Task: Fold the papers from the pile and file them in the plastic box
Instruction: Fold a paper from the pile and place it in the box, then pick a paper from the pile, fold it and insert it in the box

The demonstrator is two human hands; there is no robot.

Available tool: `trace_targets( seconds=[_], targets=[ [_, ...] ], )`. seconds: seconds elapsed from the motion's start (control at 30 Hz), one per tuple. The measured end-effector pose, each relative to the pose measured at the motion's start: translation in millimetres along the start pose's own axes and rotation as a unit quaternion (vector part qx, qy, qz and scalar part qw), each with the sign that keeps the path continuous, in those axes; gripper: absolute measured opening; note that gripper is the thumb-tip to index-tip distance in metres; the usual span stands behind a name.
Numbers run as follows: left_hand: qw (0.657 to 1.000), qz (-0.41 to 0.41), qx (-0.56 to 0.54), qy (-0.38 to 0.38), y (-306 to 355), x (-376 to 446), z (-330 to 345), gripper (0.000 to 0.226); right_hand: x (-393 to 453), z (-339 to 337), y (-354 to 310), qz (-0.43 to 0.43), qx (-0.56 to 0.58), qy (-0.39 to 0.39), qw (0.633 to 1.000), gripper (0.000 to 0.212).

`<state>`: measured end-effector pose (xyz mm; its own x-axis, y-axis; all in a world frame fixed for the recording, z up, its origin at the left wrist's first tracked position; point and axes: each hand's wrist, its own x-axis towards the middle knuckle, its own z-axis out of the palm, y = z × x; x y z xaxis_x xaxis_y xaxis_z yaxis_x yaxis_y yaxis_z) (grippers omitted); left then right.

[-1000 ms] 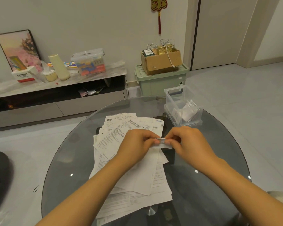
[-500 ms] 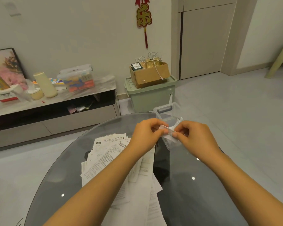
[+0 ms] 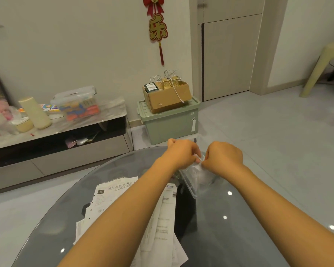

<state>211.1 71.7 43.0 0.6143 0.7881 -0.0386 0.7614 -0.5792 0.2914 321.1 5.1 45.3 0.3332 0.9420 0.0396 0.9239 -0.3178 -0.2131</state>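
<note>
Hands (image 3: 202, 156) curled, pinching folded paper (image 3: 198, 157) over plastic box (image 3: 196, 180).

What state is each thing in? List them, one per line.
left hand: fingers curled, pinching the folded paper.
right hand: fingers curled, pinching the same paper.
folded paper: folded small, held over the plastic box.
plastic box: lid off, white folded papers inside.
paper pile: loose, unfolded, spread on the glass table.
cardboard box: open, on the shut green bin.
</note>
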Motion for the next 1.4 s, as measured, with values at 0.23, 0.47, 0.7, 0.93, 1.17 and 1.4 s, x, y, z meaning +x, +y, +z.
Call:
trace_targets(
  seconds=[0.23, 0.47, 0.7, 0.93, 1.17, 1.4],
  targets=[
    [0.988, -0.012, 0.128, -0.090, 9, 22, 1, 0.005, 8, -3, -11, -0.009, -0.108, -0.085, 0.990, 0.040],
    [0.983, -0.012, 0.149, -0.110, 13, 26, 3, 0.015, 11, -7, -14, -0.029, -0.131, -0.104, 0.985, 0.023],
    [0.997, -0.007, 0.072, -0.038, 7, 11, -8, 0.024, 4, -8, 1, -0.029, -0.025, -0.025, 0.999, 0.019],
    [0.997, -0.007, -0.020, 0.068, 12, -64, -23, 0.021, -42, -15, 8, -0.087, 0.182, 0.033, 0.979, 0.019],
    [0.992, -0.053, -0.044, 0.104, 11, -169, -18, 0.020, -108, -8, -6, -0.171, 0.250, 0.026, 0.953, 0.016],
    [0.986, -0.117, -0.044, 0.112, -10, -236, 12, 0.021, -143, 31, -25, -0.226, 0.260, -0.014, 0.939, 0.012]
  ],
)
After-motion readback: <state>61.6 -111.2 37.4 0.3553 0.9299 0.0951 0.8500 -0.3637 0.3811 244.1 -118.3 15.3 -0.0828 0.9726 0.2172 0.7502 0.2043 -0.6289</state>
